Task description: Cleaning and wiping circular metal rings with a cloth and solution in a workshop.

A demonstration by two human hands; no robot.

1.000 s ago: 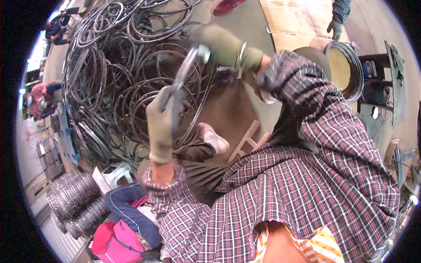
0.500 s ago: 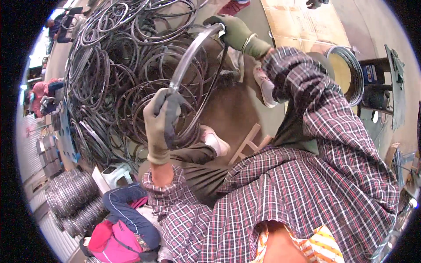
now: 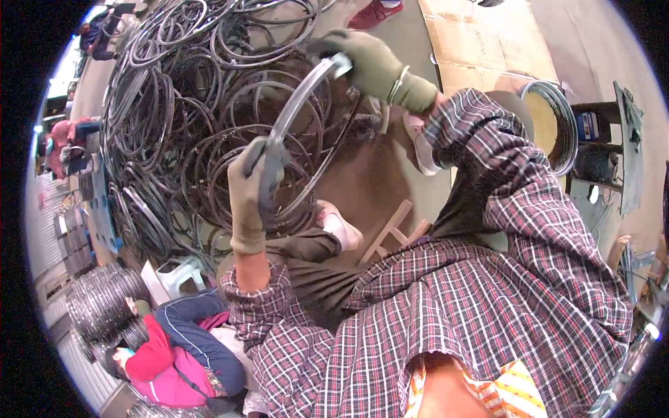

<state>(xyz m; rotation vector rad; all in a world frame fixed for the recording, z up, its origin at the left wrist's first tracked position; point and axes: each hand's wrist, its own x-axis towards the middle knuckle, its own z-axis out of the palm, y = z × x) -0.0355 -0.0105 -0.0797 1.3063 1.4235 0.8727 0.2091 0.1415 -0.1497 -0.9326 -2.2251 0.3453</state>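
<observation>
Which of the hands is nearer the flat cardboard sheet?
Right. The right hand is just left of the cardboard sheet in the picture; the left hand, gripping a curved grey hoop, is farther left and lower.

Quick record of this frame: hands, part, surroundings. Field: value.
left hand: gloved, closed around the lower part of the curved grey strip
right hand: gloved, at the strip's upper end; grip unclear
strip: raised, slanting up to the right
ahead left: large tangled pile of dark hoops
ahead right: flattened cardboard
right: stack of rings
lower left: co-worker in red and pink, white stool
</observation>
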